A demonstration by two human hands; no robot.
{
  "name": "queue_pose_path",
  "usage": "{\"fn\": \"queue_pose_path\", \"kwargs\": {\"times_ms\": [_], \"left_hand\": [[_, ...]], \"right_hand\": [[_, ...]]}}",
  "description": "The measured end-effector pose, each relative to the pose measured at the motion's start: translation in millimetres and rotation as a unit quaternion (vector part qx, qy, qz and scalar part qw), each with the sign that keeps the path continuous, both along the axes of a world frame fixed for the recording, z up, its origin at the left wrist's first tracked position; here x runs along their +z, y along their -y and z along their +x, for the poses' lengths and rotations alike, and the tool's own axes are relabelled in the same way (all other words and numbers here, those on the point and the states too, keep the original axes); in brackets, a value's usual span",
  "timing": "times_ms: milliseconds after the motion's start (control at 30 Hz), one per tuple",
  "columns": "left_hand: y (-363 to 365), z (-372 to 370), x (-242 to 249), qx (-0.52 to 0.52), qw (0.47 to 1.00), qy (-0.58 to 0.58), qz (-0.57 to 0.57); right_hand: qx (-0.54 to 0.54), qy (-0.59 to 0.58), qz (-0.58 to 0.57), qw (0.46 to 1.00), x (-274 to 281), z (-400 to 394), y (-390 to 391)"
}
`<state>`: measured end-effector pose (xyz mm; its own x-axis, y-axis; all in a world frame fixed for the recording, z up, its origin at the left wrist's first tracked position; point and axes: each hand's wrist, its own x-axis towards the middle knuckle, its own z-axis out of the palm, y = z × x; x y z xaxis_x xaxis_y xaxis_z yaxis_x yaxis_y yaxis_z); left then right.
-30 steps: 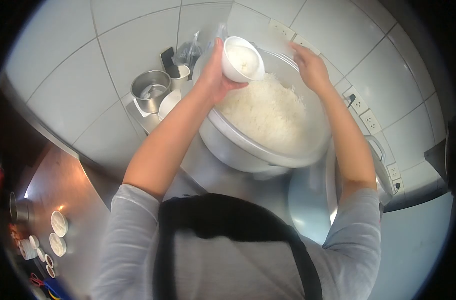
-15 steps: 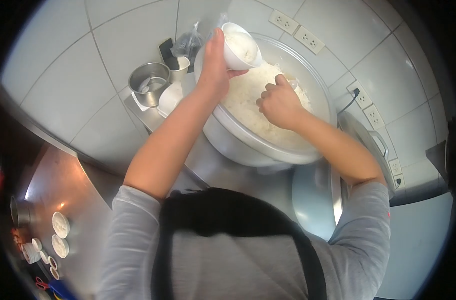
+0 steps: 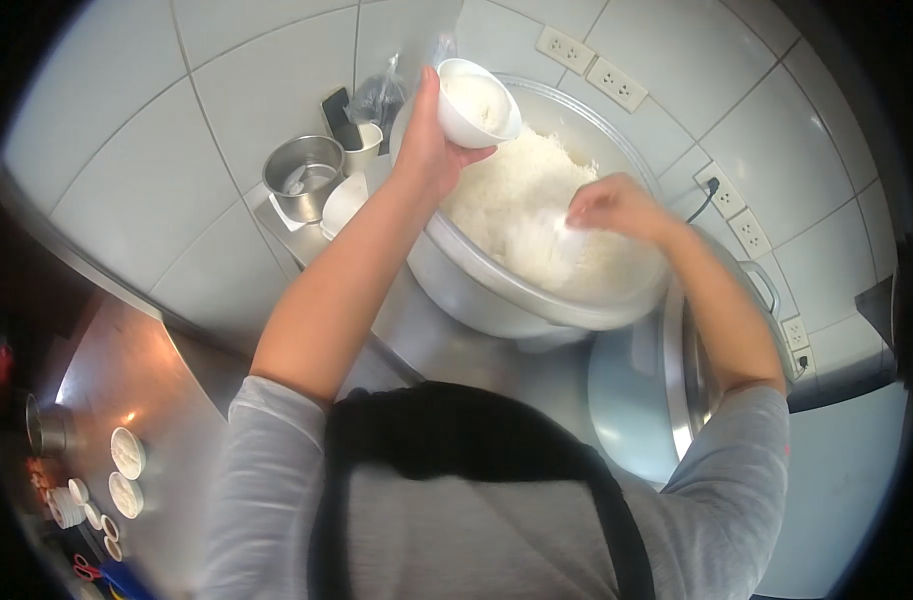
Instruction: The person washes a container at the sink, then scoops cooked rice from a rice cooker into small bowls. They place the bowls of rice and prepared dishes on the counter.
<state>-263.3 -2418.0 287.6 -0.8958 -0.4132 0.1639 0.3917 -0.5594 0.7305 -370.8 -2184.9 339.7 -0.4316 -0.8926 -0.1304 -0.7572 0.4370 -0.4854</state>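
Note:
A white bowl [image 3: 479, 104] with rice in it rests in my left hand [image 3: 439, 145], held over the left side of a big metal pot. White rice [image 3: 522, 195] fills much of this pot [image 3: 477, 285]. Over the right part of the rice is my right hand [image 3: 617, 207], its fingers closed on a pale scoop [image 3: 569, 238] that is blurred by motion and dips toward the rice.
Left of the pot stand a steel container [image 3: 305, 178], a white cup [image 3: 362, 148] and a dark plastic bag [image 3: 380, 98]. A second large pot [image 3: 627, 400] stands at the right. Two rice bowls [image 3: 128, 453] are on the lower-left counter [image 3: 187, 440].
My right hand has moved right and slightly down over the rice, and the scoop now shows below it. The bowl in my left hand is tilted less and sits slightly lower.

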Motion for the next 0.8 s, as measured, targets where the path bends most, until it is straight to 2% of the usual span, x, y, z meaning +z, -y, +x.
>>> {"fn": "queue_pose_path", "kwargs": {"times_ms": [33, 100, 200, 300, 333, 433, 533, 733, 800], "left_hand": [[0, 0, 0, -0.008, 1.0, -0.001, 0.0], [-1, 0, 0, -0.017, 1.0, -0.001, 0.003], [2, -5, -5, -0.043, 0.999, -0.009, 0.006], [3, -7, -3, -0.047, 0.999, 0.015, 0.008], [2, -6, -2, -0.043, 0.999, 0.03, 0.01], [0, -1, 2, -0.028, 0.997, 0.056, 0.035], [0, 3, 3, -0.053, 0.998, 0.035, 0.029], [0, 0, 0, -0.074, 0.997, 0.014, -0.007], [0, -2, -2, -0.058, 0.998, 0.025, -0.012]], "right_hand": [[-0.053, 0.101, -0.021, 0.993, 7, -11, 0], [-0.083, 0.033, -0.092, 0.992, 38, -24, -1], [-0.192, -0.162, -0.205, 0.946, 60, -19, 17], [-0.121, -0.383, -0.214, 0.891, 46, 0, 40], [-0.089, -0.417, -0.222, 0.877, 31, 3, 50], [-0.067, -0.468, -0.188, 0.861, 4, 36, 65], [-0.037, -0.454, -0.165, 0.875, -4, 55, 61], [-0.039, -0.409, -0.177, 0.894, 47, 52, 48], [0.0, -0.457, -0.172, 0.873, 28, 51, 51]]}}
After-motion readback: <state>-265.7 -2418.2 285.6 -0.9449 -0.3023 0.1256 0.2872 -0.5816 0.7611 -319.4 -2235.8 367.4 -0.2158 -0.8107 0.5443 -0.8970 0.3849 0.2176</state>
